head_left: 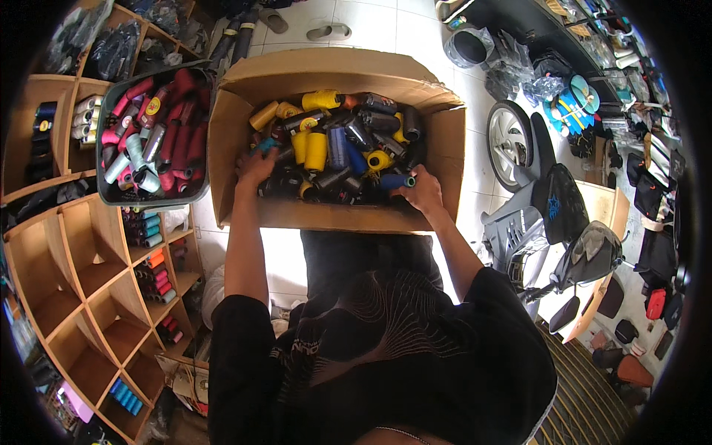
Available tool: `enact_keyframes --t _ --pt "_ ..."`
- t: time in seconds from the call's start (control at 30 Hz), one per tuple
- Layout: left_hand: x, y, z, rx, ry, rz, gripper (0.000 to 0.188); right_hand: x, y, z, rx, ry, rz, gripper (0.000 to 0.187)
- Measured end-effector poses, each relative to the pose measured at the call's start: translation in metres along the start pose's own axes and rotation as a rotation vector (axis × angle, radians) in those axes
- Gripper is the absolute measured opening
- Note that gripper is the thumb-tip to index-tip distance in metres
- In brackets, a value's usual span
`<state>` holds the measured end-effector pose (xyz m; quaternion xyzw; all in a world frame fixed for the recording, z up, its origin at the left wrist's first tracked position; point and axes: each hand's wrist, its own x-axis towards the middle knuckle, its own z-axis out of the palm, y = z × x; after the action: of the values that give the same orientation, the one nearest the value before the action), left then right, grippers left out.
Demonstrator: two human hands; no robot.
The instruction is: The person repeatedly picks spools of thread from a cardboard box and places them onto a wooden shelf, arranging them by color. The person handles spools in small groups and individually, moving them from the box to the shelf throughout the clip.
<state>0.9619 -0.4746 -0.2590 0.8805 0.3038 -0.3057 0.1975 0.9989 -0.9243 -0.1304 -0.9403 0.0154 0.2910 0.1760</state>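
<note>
A large open cardboard box [337,217] stands in front of me, heaped with thread spools in black, yellow, blue and other colours. My right hand [423,191] is closed around a dark blue thread spool [395,181] over the box's near right corner. Inside the left end of the box, my left hand [256,170] has its fingers closed on a teal thread spool [266,144], which is partly hidden. Yellow spools [316,150] and a blue-violet spool [337,148] lie between my hands.
Left of the box is a dark bin [111,194] of mostly red and pink spools, with a few pale teal ones. Wooden cubby shelves [89,267] holding some spools line the left. A motor scooter [530,200] stands close on the right. Slippers [328,32] lie on the tiled floor beyond.
</note>
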Motion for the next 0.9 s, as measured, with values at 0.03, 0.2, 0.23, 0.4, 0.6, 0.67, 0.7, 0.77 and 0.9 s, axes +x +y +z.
enact_keyframes --t 0.03,0.2,0.23,0.4,0.6,0.67,0.7,0.77,0.9 --pt "0.017 -0.015 0.008 -0.04 0.023 -0.054 0.085 -0.003 0.003 -0.003 0.072 0.041 -0.057 0.057" --pt "0.02 -0.002 0.005 0.006 -0.006 -0.037 0.062 0.002 0.031 0.001 0.648 0.319 -0.17 0.04" --pt "0.017 -0.006 0.005 0.002 0.024 -0.031 0.055 0.005 0.026 0.004 0.809 0.355 -0.207 0.037" --pt "-0.058 0.042 -0.031 -0.132 0.278 0.292 0.035 0.02 0.024 0.001 0.688 0.475 -0.119 0.037" --pt "-0.148 0.059 -0.054 -0.612 0.334 0.613 0.063 0.043 -0.027 0.004 0.381 0.398 -0.121 0.053" --pt "-0.173 0.054 -0.052 -0.814 0.246 0.538 0.075 0.048 -0.052 0.011 0.265 0.25 -0.238 0.053" --pt "-0.182 0.053 -0.051 -0.854 0.212 0.517 0.076 0.051 -0.063 0.014 0.202 0.179 -0.295 0.053" --pt "-0.198 0.053 -0.05 -0.93 0.153 0.473 0.076 0.055 -0.087 0.028 -0.043 0.012 -0.281 0.039" --pt "-0.216 0.058 -0.055 -1.334 0.125 0.419 0.072 0.091 -0.078 0.109 -0.272 -0.038 -0.248 0.042"
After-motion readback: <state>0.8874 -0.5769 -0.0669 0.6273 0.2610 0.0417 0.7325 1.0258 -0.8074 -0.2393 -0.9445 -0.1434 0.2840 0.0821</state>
